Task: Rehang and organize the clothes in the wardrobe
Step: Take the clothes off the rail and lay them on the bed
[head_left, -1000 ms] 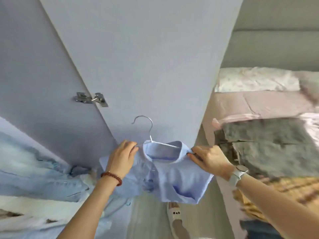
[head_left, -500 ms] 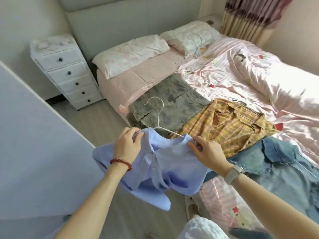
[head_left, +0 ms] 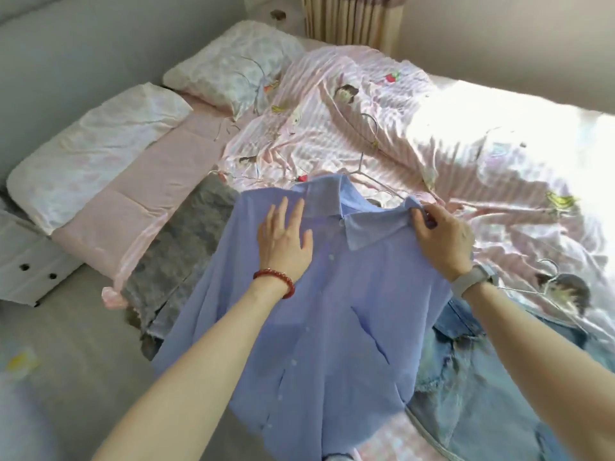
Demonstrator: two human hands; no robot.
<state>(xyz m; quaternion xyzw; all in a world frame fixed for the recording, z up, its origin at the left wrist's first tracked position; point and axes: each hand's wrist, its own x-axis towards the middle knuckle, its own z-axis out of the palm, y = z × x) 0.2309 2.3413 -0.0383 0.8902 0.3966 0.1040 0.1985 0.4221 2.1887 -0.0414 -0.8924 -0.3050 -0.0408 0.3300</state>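
A light blue button shirt [head_left: 332, 294] lies spread over the near edge of the bed [head_left: 159, 181], its collar toward the far side. A thin wire hanger [head_left: 369, 151] sticks out beyond the collar, its hook on the pink striped duvet. My left hand [head_left: 284, 234] rests flat on the shirt's left shoulder, fingers straight. My right hand [head_left: 439, 234] pinches the shirt's right collar and shoulder edge.
A grey garment [head_left: 186, 247] lies left of the shirt and a pale denim piece [head_left: 482, 377] to its right. Another wire hanger [head_left: 549, 284] rests on the duvet at right. Two pillows [head_left: 100, 141] sit at the bed's head; white drawers [head_left: 30, 267] stand at far left.
I turned from the wardrobe door to the bed. The shirt, held up by both hands before, now lies spread on the bed, and my left hand has flattened onto it.
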